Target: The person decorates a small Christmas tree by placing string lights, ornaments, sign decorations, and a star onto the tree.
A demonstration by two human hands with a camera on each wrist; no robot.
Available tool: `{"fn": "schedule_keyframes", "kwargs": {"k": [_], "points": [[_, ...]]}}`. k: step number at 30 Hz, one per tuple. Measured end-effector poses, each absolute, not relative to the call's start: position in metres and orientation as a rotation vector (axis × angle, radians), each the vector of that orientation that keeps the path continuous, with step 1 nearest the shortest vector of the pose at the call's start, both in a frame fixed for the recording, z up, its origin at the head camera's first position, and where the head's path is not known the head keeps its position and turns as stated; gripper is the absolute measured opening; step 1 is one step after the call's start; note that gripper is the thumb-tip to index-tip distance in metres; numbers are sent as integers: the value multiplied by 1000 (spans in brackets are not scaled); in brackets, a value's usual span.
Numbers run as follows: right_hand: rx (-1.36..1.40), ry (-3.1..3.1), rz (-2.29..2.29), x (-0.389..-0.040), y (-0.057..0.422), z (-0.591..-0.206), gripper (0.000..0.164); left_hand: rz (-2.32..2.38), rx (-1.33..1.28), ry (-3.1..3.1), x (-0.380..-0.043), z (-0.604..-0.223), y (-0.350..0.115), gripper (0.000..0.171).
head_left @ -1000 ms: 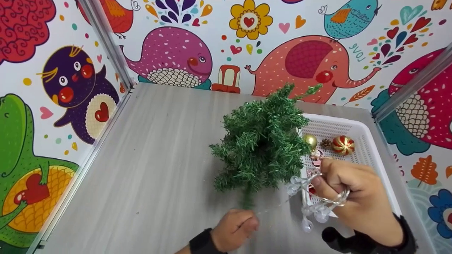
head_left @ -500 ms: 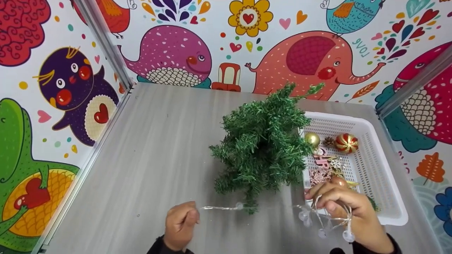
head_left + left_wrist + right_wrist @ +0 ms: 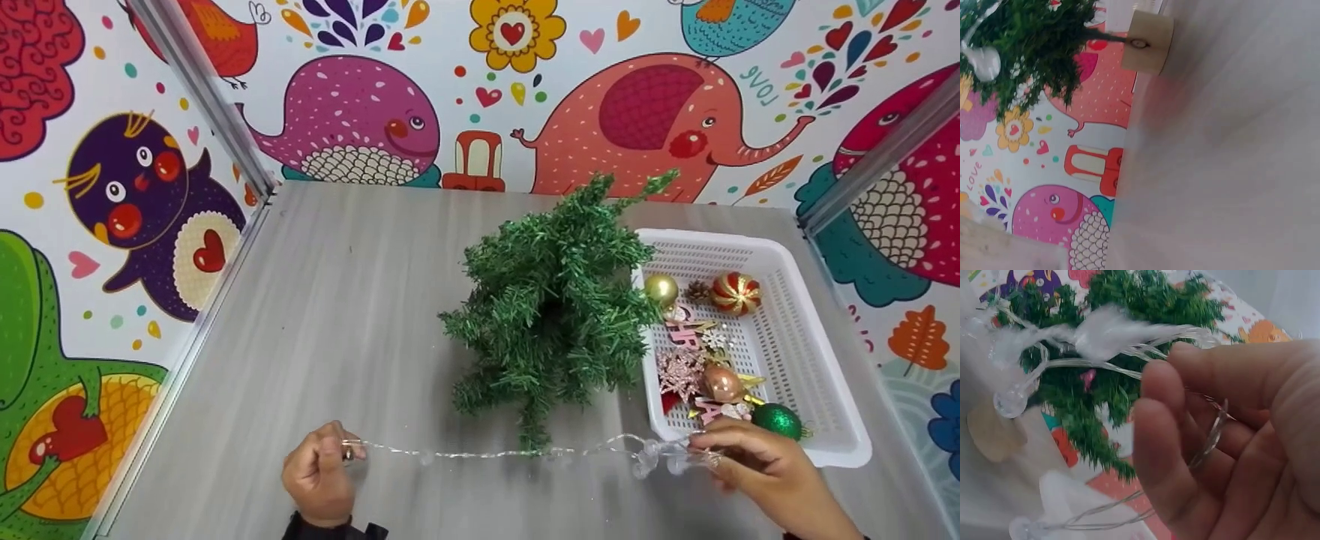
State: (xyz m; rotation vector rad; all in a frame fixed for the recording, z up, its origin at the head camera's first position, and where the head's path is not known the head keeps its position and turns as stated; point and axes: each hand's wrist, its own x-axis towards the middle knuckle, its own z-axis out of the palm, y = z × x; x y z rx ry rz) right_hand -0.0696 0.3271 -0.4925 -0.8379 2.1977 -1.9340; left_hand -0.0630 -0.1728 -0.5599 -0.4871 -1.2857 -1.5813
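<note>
A clear string of lights (image 3: 480,454) with round bulbs stretches between my hands, in front of a small green artificial Christmas tree (image 3: 555,315). My left hand (image 3: 321,474) pinches one end, left of the tree. My right hand (image 3: 772,472) holds the bunched rest near the basket's front corner. In the right wrist view, looped wire runs through the curled fingers (image 3: 1157,444), and a clear bulb (image 3: 1010,404) dangles beyond them. A round wooden base (image 3: 1148,42) carries the tree in the left wrist view, where a blurred bulb (image 3: 985,63) hangs before the branches.
Right of the tree stands a white plastic basket (image 3: 821,367). Inside lie a green ball (image 3: 777,421), a red-and-gold ball (image 3: 736,293), a gold ball (image 3: 661,290), a pink snowflake (image 3: 681,373) and other ornaments. Patterned panels (image 3: 360,112) wall the table (image 3: 337,300).
My left hand has moved left, drawing the string out longer in front of the tree. My right hand has come down from over the basket to its front corner, uncovering more ornaments.
</note>
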Motion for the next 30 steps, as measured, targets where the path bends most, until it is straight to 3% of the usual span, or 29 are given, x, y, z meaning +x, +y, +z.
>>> {"fn": "schedule_keyframes", "kwargs": {"k": [11, 18, 24, 30], "points": [[-301, 2344, -1796, -48, 372, -501, 26, -1616, -76, -1340, -60, -574, -199, 51], [-207, 2494, -1649, -38, 391, -507, 27, -1508, 108, -1489, -60, -580, -202, 59], [159, 2815, -1083, -34, 389, -499, 17, -1454, -41, -1535, -66, -585, -200, 51], [181, 2968, -833, -34, 400, -507, 16, -1329, -226, -1683, -67, -591, -200, 49]]}}
